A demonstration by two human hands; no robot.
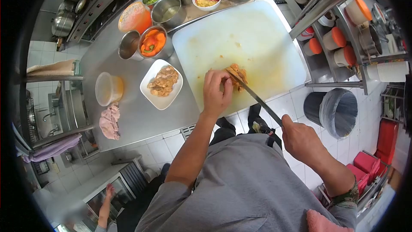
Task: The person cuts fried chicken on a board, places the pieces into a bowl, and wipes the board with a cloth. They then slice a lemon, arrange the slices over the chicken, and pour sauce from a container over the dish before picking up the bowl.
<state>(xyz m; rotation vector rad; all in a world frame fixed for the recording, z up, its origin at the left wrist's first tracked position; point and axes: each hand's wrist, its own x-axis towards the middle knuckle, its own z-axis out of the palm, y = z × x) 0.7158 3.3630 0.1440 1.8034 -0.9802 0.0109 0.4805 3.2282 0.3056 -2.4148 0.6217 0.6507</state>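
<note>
Head view: the right hand (302, 141) is clamped on the handle of a long, straight metal knife (262, 103). Ahead and left of it, the left hand (217, 92) bends its fingers at glossy, brown-orange meat (241, 76), under the blade's far end; whether they pinch it, I cannot tell. Beneath lies a smooth, stained white cutting board (231, 34). Left of that hand, a glossy square dish (165, 103) holds lumpy meat pieces (163, 81); farther ahead stands a round steel bowl (166, 50) of orange peppers (153, 42).
</note>
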